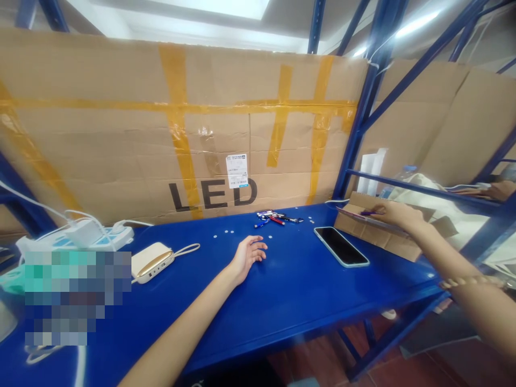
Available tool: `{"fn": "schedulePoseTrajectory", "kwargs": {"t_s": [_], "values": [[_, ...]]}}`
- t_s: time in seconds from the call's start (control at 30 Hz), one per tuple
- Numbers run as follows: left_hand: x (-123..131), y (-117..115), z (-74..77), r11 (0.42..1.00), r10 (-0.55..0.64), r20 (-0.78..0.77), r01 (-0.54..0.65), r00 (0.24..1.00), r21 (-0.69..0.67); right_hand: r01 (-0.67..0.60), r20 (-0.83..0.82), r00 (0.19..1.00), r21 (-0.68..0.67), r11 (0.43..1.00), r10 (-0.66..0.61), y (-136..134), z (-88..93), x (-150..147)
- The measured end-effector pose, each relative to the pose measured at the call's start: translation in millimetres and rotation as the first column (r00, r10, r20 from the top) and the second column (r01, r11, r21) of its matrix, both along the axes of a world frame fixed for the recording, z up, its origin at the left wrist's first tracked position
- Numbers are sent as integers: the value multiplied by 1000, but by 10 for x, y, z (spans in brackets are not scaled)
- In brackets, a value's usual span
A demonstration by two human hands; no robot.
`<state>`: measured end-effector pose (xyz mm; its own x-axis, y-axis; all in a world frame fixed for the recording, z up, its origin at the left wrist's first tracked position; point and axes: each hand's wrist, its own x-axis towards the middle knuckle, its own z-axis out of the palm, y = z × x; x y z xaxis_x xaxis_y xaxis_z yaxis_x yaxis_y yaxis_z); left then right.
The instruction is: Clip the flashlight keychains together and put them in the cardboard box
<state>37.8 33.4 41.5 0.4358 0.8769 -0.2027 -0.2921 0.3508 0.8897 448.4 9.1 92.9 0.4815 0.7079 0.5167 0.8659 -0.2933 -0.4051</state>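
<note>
My left hand (250,257) rests on the blue tabletop with its fingers apart and slightly curled, holding nothing. Just beyond it lies a loose pile of pens (274,218) in blue, red, black and white. At the right, my right hand (397,215) is over an open cardboard box (377,234), its fingers closed on a slim dark purple pen (370,213). The hand partly covers the pen, and the inside of the box is mostly hidden. Between my hands a phone (342,246) with a pale case lies face up.
A cream power bank (155,262) with a strap lies left, near a power strip (100,236) with cables. Small white dots are scattered on the blue table (258,317). A large taped cardboard sheet (121,150) stands behind. A blue rack post (363,118) rises near the box.
</note>
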Motion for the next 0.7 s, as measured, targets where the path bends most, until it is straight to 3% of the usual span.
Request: {"fn": "schedulePoseTrajectory", "kwargs": {"t_s": [0.07,0.1,0.17,0.23,0.37,0.5,0.6,0.7], "values": [[3,-3,4,1000,5,-5,-5,1000,-2,169,80,984,-157,973,-158,41,41,-203],[5,-3,6,1000,7,-8,-7,1000,-3,198,133,974,-107,974,-183,80,72,-354],[9,-1,7,1000,9,-11,-9,1000,-4,105,239,964,68,992,-119,203,115,-710],[11,2,6,1000,12,-10,-12,1000,-8,-40,308,951,109,993,5,379,98,-1078],[16,2,8,999,29,6,-29,1000,-37,-213,146,963,-106,971,227,760,-103,-1651],[19,-6,22,1000,14,4,-14,1000,-28,-349,73,917,-326,879,391,961,-326,-1989],[19,-15,33,1000,11,-11,-11,1000,-22,-340,92,905,-433,835,416,958,-388,-2114],[16,-10,26,1000,7,-7,-7,1000,-27,-319,64,912,-511,798,406,868,-336,-2089]]}}
